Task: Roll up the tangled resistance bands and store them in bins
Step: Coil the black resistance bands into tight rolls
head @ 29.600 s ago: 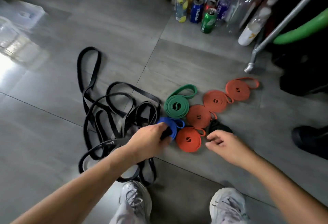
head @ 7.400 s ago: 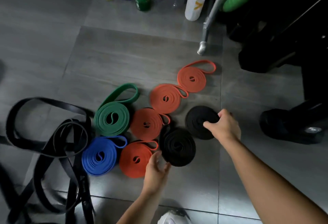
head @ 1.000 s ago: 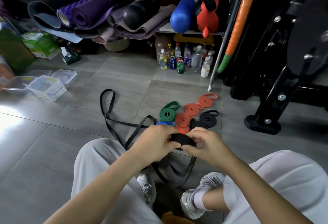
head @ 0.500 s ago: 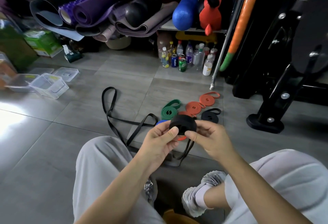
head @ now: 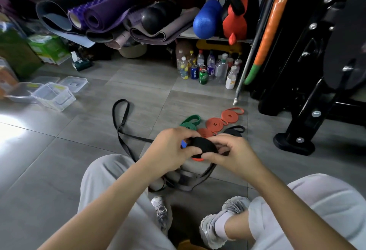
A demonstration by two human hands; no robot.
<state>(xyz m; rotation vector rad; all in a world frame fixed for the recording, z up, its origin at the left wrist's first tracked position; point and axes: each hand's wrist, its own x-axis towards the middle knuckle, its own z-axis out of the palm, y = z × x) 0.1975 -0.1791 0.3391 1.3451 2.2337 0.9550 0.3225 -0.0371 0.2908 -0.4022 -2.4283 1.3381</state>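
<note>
Coil [head: 204,145] tips flatter than a moment ago, left hand [head: 170,148] and right hand [head: 235,152] gripping it, long tail [head: 118,129] still to wind

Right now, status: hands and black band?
Left hand, right hand both grip black band roll. Loose tail trails on floor. Bins far left; nothing in the way.

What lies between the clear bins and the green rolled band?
In the head view, only the loose black band loop lies there, on grey floor tile.
</note>
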